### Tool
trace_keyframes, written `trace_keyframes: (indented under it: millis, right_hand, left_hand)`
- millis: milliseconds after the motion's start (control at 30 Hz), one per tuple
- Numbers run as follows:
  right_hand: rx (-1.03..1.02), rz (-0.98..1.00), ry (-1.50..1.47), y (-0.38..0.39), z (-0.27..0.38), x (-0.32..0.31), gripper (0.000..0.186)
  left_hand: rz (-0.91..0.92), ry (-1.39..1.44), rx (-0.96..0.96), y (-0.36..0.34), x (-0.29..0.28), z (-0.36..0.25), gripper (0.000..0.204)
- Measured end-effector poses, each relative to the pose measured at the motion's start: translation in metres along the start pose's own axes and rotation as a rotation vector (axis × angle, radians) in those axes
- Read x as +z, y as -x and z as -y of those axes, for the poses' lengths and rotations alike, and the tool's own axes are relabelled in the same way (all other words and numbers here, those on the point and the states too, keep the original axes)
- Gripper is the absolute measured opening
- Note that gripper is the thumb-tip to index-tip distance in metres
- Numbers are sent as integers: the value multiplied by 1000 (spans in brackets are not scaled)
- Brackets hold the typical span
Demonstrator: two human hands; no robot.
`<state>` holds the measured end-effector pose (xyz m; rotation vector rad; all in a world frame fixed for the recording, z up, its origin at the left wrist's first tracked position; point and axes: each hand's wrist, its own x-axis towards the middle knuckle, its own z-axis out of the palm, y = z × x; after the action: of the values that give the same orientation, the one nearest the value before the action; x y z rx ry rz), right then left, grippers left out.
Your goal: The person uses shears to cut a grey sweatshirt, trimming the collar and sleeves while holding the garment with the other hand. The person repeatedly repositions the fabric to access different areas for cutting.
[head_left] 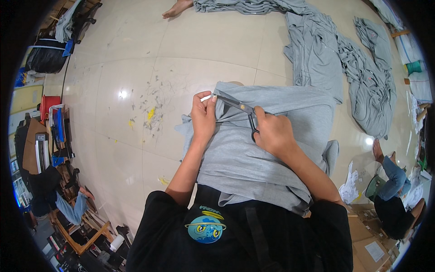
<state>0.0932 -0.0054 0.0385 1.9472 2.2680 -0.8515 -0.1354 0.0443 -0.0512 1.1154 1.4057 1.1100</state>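
Note:
Grey knit fabric (253, 167) is spread over my lap in loose folds. My left hand (203, 113) pinches an upper corner of it between thumb and fingers. My right hand (276, 133) grips the black handles of a pair of scissors (242, 107). The blades point left and lie along the fabric's upper edge, their tips close to my left fingertips. Whether the blades are parted at the tip is too small to tell.
Small grey and yellow scraps (151, 114) litter the tiled floor to the left. Piles of grey fabric (315, 52) lie far right. A person (392, 195) sits at the right edge; a bare foot (177, 8) shows at the top. Cardboard boxes (364, 231) stand lower right.

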Motion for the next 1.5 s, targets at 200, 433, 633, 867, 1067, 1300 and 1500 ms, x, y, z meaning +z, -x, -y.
trace_keyframes:
  millis: [200,433,633,867,1067,1300,1500]
  right_hand:
    - [-74,-104,-22,13,-6,-5,57]
    - [-63,-181,-30,25,-22,-12,60]
    - [-122,-222,-20,26,-22,-14,59]
    - [-216,-272,-74,26,-14,-11,58]
    - [-210,-256,-66,20,-9,-7,57]
    - [-165,-159,-46,12,-7,-4,61]
    - [-165,-150,-22,10,-5,-2,62]
  left_hand:
    - [-17,24,-17,-1,1,0,29]
    - [-10,-8,-81,-3,-4,-1,19]
    - [-10,-67,-48,-2,-5,0,17]
    - [-53,-128,64,-2,-4,3,13]
    - [-70,-169,100,3,-1,-8,13]
    - [-99,-208,106,4,1,-14,14]
    - [-128,-214,106,3,1,-14,15]
